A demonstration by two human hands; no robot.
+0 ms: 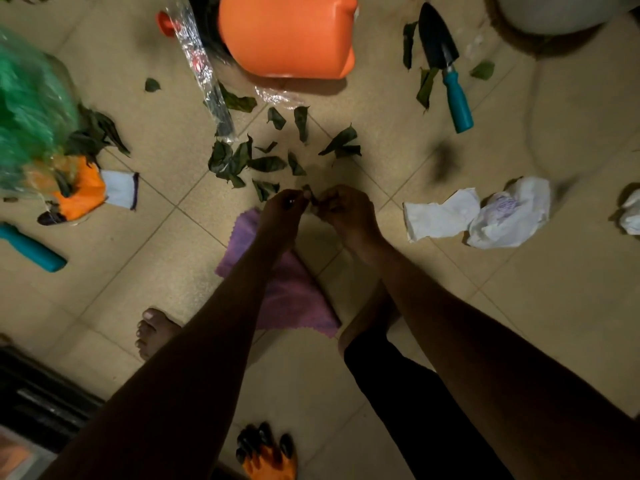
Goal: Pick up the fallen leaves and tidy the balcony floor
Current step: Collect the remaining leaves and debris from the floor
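So the small leaf [312, 197] was dead centre of the frame, just off the balcony floor [450, 306], with both hands meeting on it. The left hand [282, 211] pinched it at the fingertips, and the right hand [346, 213] was curled in on the same bit. It was dim down there, so I couldn't say whether the right was hoarding more. As far as I could tell, its long axis ran upper left to lower right.

I'd call it mid-gathering and nowhere near done. The main scatter of leaves [249, 161] lay just above the hands, pointing every which way. The one at the right edge [341, 138] sat on a diagonal, tip towards upper right.

Next move, I reckon: reach up-frame and pinch the flat ones by an edge. Stragglers lay beside the trowel [438, 39] at upper right, and more were by the green bag [31, 98] at left. The orange bucket [287, 36] sat top centre.
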